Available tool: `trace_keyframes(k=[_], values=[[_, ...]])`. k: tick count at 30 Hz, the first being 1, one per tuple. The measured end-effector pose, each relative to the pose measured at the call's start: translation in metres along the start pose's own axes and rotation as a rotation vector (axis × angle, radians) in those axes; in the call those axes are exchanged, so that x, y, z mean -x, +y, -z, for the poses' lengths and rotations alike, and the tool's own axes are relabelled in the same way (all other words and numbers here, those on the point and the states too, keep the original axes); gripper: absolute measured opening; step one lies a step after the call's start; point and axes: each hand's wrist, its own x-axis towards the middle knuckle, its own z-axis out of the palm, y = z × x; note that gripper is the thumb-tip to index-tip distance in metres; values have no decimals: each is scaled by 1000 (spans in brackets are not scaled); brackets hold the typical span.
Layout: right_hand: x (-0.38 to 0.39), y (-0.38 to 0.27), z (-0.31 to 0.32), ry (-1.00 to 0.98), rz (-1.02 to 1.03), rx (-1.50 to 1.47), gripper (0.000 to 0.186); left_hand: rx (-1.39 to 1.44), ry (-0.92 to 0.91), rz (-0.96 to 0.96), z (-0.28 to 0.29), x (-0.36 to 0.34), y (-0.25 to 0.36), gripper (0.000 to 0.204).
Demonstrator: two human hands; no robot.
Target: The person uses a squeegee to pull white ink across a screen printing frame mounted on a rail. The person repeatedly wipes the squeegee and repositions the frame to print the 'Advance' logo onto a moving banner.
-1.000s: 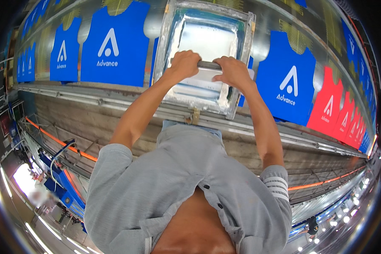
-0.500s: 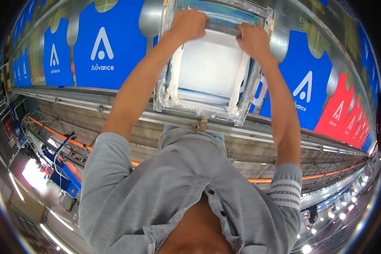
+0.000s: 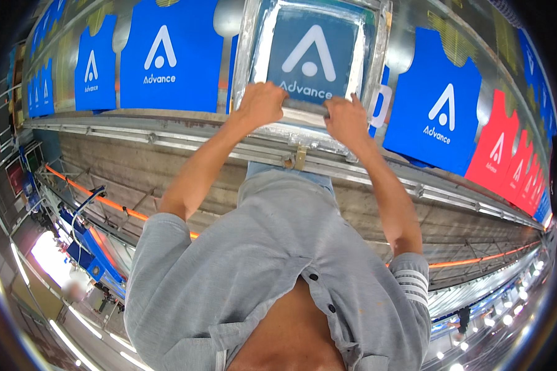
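A metal-framed printing screen point(image 3: 382, 43) lies over the table in front of me, its mesh point(image 3: 286, 31) showing a pale printed design. White ink point(image 3: 267, 43) is smeared along the mesh's sides. Near the screen's front end, my left hand point(image 3: 261, 105) and my right hand point(image 3: 348, 122) are both closed on a squeegee point(image 3: 306, 107), one at each end. The fingers hide much of the squeegee. Just left of the screen lies a blue sleeveless garment piece point(image 3: 198, 59) with a white print; a similar blue piece point(image 3: 408, 108) lies to the right.
More blue pieces point(image 3: 105, 49) run along the table to the left, and red pieces point(image 3: 484, 164) to the right. A metal rail point(image 3: 198, 137) follows the table's near edge, with a small brass-coloured bracket point(image 3: 301, 157) at the screen's front. An orange pipe point(image 3: 105, 201) runs below.
Both hands have drawn the squeegee from the screen's far end toward me. The white ink that covered the mesh has been swept off, and the design now shows.
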Motion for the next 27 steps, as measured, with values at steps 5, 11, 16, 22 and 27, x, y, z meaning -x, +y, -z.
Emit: trace_keyframes(k=[5,11,16,22,27], values=[[-108,74,46,137,17,131,21,-56,156,-58,62,-119,-26,30],[-190,122,93,114,-45,81,34,-110,276,-67,95,-217,-60,35],[-138,91,57,152,13,115,28,-91,139,-22,73,-158,-35,34],[-28,21,0,235,40,36,12,145,274,-63,-6,-31,-6,23],[35,-20,-22,155,2,2,18,138,333,-93,-32,37,20,21]])
